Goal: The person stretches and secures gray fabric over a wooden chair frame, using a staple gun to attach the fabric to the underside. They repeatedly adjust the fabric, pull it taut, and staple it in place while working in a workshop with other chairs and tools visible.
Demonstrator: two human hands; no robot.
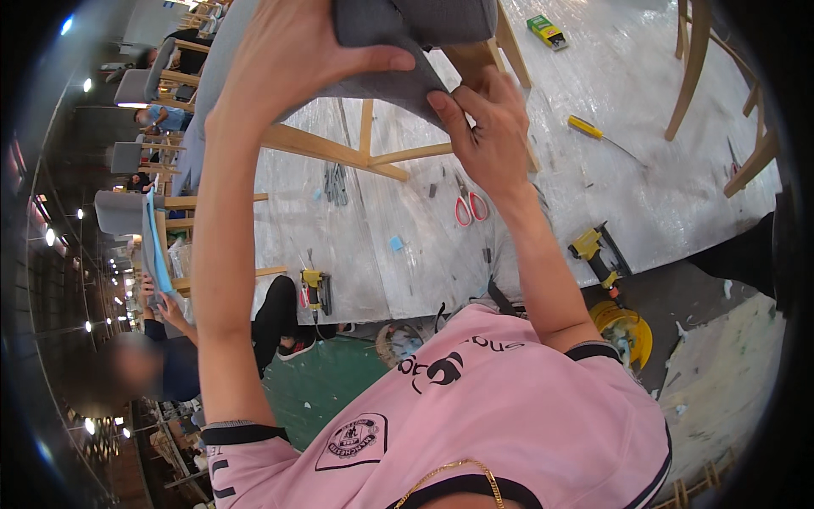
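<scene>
A chair with grey upholstery (381, 89) and pale wooden legs (326, 151) stands at the top of the view. My left hand (292, 59) grips its padded part, the thumb stretched across the grey cloth; the other fingertips are out of sight. To the right, my right hand (492, 127) is closed, thumb and fingers pinching the lower edge of the grey fabric (431, 109). Red-handled scissors (471, 206) lie below the chair, near my right wrist. A yellow-handled screwdriver (587, 127) rests farther right.
The table (560, 182) is covered in clear plastic film. A green-and-yellow box (547, 32) and more wooden legs (691, 72) are at the far right. Two staple guns (600, 254) (315, 291) hang at the near edge, above a yellow bucket (640, 331). Another person (174, 365) works at the left.
</scene>
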